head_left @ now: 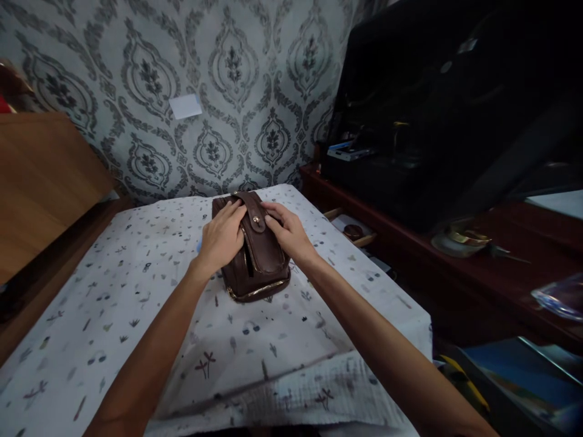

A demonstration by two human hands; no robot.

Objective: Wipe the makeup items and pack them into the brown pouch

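A dark brown leather bag (268,252) with gold zips lies on the patterned white cloth. A strap tab with a gold snap (256,220) runs over its top. My left hand (223,233) rests on the bag's left side, fingers stretched out together and tips close to the strap. On the other side my right hand (289,227) grips the bag's right edge, its thumb by the snap and its fingers partly hidden. Toward me, a zipped pocket on the bag's left shows a dark gap. A bit of something blue (199,246) peeks out beside my left wrist.
The white printed cloth (255,340) covers the surface beneath the bag. A wooden panel (45,176) stands at left. On the right are a large black screen (423,121), a dark red cabinet (483,261) with a roll of tape (460,240), and an open drawer (364,241).
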